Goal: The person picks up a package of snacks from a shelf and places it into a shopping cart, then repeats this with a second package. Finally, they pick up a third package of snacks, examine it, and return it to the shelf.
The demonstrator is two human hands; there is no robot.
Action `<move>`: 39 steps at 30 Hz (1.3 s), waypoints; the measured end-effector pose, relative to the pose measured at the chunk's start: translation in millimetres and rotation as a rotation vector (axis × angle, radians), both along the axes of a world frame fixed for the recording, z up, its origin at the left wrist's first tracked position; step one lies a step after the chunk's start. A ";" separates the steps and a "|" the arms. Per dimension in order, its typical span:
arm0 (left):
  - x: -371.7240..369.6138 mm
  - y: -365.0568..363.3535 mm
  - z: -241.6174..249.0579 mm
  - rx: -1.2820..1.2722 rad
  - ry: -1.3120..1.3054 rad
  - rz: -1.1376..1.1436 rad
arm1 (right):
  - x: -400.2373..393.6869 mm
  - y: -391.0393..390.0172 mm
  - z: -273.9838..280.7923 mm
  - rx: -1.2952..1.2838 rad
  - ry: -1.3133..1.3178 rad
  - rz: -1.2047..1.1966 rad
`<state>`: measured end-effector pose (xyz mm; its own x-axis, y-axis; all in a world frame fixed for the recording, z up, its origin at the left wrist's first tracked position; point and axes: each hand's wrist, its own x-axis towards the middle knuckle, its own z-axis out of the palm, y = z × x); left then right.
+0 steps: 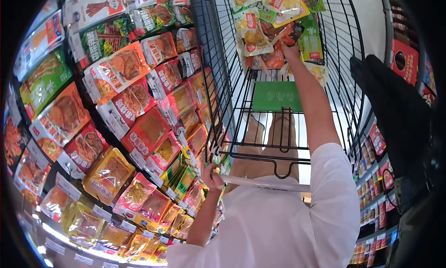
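My left hand [211,177] is closed around the left end of the white handle [260,182] of a black wire shopping cart [344,31]. My right arm reaches forward into the cart. At its far part, my right hand [290,51] is closed on the lower edge of a dark packet with red-orange print [292,33], its fingertips partly hidden. Around that hand lie several food bags: a yellow-white one [253,31] to the left, a green one [311,38] to the right, and an orange-red one [274,59] just below.
A green panel [277,96] is fixed across the cart's near end. Tall shelves of packaged foods [125,124] run close along the left, with price tags [102,212] on their edges. More shelves [374,212] stand at right, where a blurred black shape [395,110] blocks part of the view.
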<state>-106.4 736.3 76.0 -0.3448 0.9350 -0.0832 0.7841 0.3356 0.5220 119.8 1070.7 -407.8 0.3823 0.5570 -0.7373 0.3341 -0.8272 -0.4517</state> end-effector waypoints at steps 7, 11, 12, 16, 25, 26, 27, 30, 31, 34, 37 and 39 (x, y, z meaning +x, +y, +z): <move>13.9 -4.3 -0.5 -0.055 -0.065 0.119 | -2.6 11.5 49.5 -0.152 0.036 -0.046; 15.2 -4.0 3.1 -0.095 -0.064 0.091 | 16.5 -7.7 41.2 -0.039 0.358 -0.088; 16.9 1.8 7.7 -0.102 -0.041 0.048 | 18.8 -14.9 34.3 0.004 0.426 -0.150; 19.5 5.0 12.1 -0.093 -0.043 0.018 | 32.9 -17.7 69.1 0.098 0.488 -0.293; -5.4 -34.1 -20.3 0.057 -0.118 0.042 | 57.8 -17.3 124.1 0.612 0.108 -0.185; -8.6 -31.3 -21.2 0.104 -0.118 -0.006 | 61.8 -19.1 150.5 0.552 0.382 -0.304; -5.8 -24.8 -12.1 0.091 -0.173 0.054 | 61.9 -20.0 187.4 0.455 0.521 -0.380; 2.8 -12.5 14.2 0.035 -0.294 0.111 | 73.9 -22.3 230.8 0.291 0.472 -0.172; -3.8 -16.5 11.7 0.020 -0.261 0.073 | 71.8 -23.1 256.3 0.327 0.415 -0.068; -11.7 -20.0 21.5 0.041 -0.297 0.019 | 61.1 -30.7 298.5 0.552 0.422 0.083; -21.2 -27.3 18.0 0.131 -0.292 -0.087 | 32.5 -52.7 404.8 0.481 0.475 0.217; -29.7 -37.8 11.9 0.278 -0.141 -0.164 | 8.1 -75.8 457.0 0.627 0.593 0.260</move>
<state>-136.1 698.5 87.9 -0.1911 0.9706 0.1467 0.7297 0.0405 0.6826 127.9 994.9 49.2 -0.1587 0.9390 -0.3052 0.0444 -0.3020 -0.9523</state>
